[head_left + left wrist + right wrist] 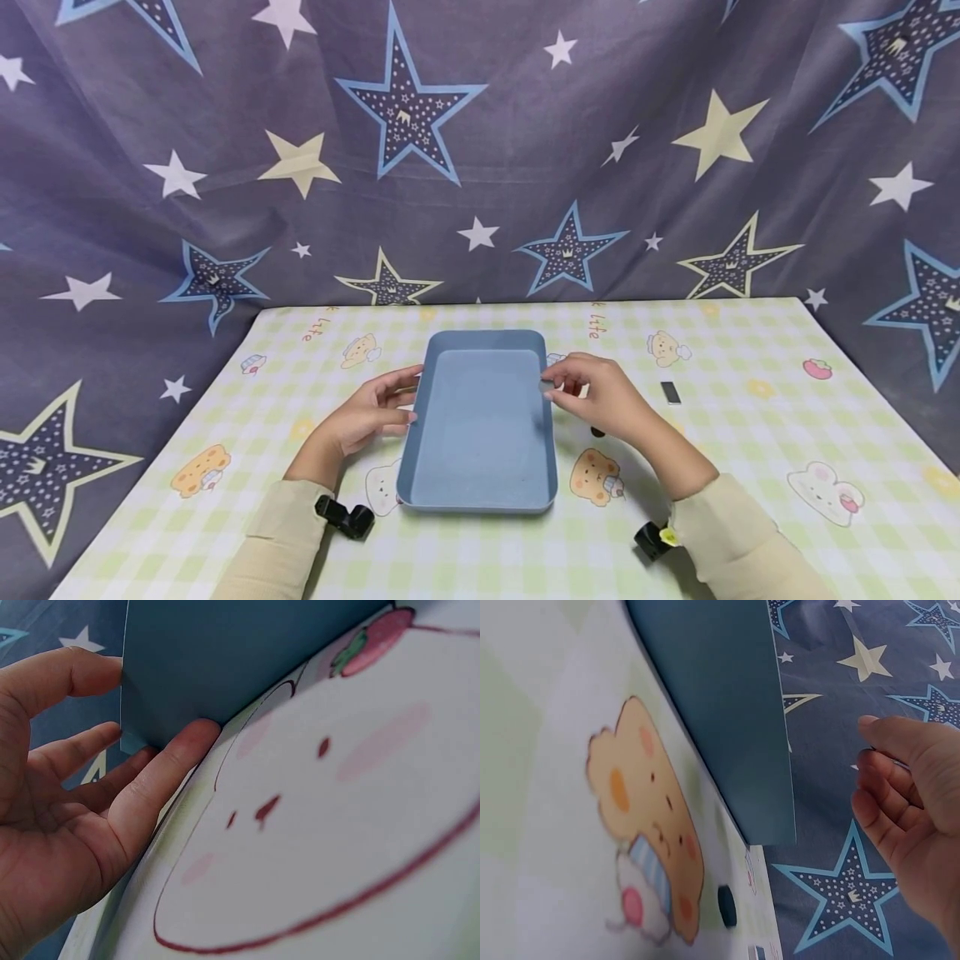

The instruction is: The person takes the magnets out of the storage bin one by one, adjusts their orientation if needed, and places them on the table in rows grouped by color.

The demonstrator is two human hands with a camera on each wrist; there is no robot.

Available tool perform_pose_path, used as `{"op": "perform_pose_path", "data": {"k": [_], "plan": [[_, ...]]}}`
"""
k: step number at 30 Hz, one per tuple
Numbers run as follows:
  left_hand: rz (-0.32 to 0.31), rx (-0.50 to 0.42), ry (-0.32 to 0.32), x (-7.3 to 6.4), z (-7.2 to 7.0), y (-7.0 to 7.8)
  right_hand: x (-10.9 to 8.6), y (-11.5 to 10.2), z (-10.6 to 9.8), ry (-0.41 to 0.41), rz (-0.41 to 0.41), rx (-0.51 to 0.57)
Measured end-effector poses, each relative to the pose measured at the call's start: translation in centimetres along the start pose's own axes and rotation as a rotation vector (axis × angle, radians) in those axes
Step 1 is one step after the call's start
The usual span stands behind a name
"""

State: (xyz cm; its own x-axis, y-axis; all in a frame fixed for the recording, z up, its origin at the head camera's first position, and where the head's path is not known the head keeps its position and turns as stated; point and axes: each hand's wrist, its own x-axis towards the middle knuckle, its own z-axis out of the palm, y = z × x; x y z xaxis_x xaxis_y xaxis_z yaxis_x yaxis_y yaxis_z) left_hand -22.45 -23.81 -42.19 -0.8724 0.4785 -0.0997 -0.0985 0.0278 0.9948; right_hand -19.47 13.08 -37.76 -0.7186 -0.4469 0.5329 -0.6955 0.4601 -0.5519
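Observation:
A shallow blue-grey rectangular tray (483, 425) lies on the table, its inside bare. My left hand (375, 411) rests against the tray's left wall, with fingers extended and fingertips touching it; the left wrist view shows the same hand (82, 780) beside the wall (202, 660). Over the tray's right rim, my right hand (600, 396) pinches a small grey round disc (547, 386) between thumb and fingers. In the right wrist view the right hand (911, 802) is raised above the rim, and the disc cannot be made out there.
Right of the tray lie a small black round piece (597, 432), partly covered by the right hand, and a small dark rectangular piece with a pale edge (671, 392). A checked cartoon tablecloth (750, 450) covers the table. A starry curtain (480, 150) hangs behind.

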Motion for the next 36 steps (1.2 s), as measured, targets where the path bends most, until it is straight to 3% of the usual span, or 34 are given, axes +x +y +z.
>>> {"op": "perform_pose_path", "data": {"k": [16, 26, 36], "plan": [[-0.003, -0.006, -0.004, 0.1, 0.0, -0.1, -2.8, 1.4, -2.4, 0.067, 0.033, -0.039], [-0.004, -0.014, -0.007, 0.0, 0.1, 0.0, -4.4, 2.4, -4.3, 0.084, 0.122, -0.045], [-0.004, -0.008, 0.0, 0.0, 0.0, -0.1, -5.6, 3.3, -6.4, 0.016, 0.218, -0.053]]}}
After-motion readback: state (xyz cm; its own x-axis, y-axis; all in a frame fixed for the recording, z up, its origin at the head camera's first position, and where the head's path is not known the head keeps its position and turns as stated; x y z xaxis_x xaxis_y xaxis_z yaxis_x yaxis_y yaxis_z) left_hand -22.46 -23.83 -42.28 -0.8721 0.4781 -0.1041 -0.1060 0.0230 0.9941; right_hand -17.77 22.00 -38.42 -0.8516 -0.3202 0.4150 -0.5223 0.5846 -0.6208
